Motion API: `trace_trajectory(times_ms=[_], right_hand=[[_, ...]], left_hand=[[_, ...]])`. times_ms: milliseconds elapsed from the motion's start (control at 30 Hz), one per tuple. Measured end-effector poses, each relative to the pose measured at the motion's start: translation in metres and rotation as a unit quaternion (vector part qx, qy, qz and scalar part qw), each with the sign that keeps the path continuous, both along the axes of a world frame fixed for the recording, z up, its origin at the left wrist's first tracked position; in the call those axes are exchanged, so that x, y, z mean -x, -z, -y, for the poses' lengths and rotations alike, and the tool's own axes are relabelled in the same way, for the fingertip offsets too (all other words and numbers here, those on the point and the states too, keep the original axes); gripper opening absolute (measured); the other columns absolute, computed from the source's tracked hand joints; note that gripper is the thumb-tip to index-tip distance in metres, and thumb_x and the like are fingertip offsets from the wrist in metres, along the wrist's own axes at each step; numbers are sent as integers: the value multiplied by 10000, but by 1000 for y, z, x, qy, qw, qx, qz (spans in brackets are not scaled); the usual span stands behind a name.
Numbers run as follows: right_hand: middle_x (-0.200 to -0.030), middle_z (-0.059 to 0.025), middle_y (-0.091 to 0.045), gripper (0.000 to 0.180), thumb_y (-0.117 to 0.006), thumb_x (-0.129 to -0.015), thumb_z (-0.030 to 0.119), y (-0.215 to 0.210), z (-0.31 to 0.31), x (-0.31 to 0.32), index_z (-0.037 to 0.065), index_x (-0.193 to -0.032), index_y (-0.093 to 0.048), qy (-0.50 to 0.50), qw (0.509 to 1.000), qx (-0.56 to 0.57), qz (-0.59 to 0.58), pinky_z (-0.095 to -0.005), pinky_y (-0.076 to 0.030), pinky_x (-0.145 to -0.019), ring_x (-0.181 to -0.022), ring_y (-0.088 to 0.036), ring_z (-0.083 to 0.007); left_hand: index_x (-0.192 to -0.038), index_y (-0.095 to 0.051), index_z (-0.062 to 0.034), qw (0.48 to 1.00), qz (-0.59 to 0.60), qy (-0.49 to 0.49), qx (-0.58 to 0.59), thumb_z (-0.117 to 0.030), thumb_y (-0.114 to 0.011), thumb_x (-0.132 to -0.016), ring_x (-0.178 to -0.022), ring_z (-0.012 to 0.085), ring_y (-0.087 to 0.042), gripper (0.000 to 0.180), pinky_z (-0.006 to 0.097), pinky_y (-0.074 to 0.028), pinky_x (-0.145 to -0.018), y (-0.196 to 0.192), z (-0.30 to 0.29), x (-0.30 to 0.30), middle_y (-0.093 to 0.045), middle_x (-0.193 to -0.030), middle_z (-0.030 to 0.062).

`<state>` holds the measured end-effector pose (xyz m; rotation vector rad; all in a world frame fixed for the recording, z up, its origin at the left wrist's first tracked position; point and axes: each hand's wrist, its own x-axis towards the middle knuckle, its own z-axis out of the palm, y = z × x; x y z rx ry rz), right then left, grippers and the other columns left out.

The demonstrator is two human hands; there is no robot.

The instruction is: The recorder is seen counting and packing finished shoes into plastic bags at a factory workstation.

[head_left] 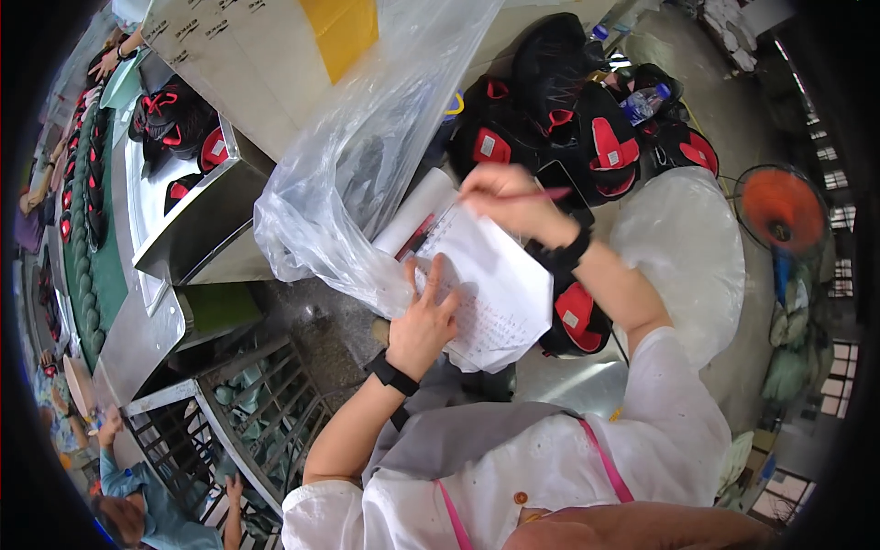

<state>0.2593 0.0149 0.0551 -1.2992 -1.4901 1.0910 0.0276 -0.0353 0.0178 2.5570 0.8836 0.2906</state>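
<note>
A stack of white paper sheets [500, 316] with handwritten lines lies in front of me, its upper sheet rolled back at the far left edge. Across the sheets my left hand [423, 321] rests with its fingers spread, pressing them down. My right hand [518, 203], slightly blurred, pinches a dark reddish pen [553, 194] over the far part of the paper. The pen's tip is hidden by the fingers. Just behind the right hand is a dark phone-like slab [563, 187]. Clear plastic sheeting [344, 197] drapes down to the paper's left edge.
Black and red shoes [605, 151] are piled beyond the paper, with a plastic bottle [645, 104] among them. A cardboard box [243, 64] stands far left, beside a metal chute [197, 225]. A barred metal crate [197, 390] is near left; a translucent bag [683, 261] lies right. People work along a conveyor [112, 266].
</note>
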Motion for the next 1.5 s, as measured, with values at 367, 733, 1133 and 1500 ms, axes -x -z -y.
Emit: trace_trajectory(times_ms=[367, 733, 1133, 1500], right_hand=[[-821, -56, -626, 105, -587, -785, 85, 22, 3, 32, 3, -848, -569, -233, 952, 192, -40, -243, -462, -674, -769, -582, -100], [-688, -46, -617, 102, -652, -708, 56, 44, 9, 27, 13, -741, -565, -119, 987, 99, 41, -245, -445, -548, -607, -558, -88], [-603, -74, -573, 111, -632, -687, 85, 50, 13, 31, 21, -675, -541, -90, 991, 1, 98, -282, -420, -506, -530, -540, -154], [-597, -79, -567, 103, -625, -677, 70, 48, 14, 33, 25, -661, -534, -77, 992, 4, 103, -286, -421, -507, -528, -539, -163]], left_hand=[[-893, -566, -168, 992, -65, 10, -106, -204, -581, -715, -1175, 395, -343, 182, 658, -310, -899, 6, 15, -15, -406, -1284, 100], [-970, -552, -67, 998, -14, -33, -56, -158, -665, -601, -1191, 418, -338, 396, 367, -479, -843, 3, 2, 0, -301, -1320, 295], [-931, -558, -86, 998, -24, -16, -63, -166, -661, -618, -1160, 425, -363, 340, 382, -443, -892, -1, 0, -1, -362, -1291, 254], [-925, -554, -77, 997, -30, -12, -64, -167, -651, -625, -1150, 413, -381, 328, 397, -438, -895, 1, 1, -1, -377, -1286, 248]])
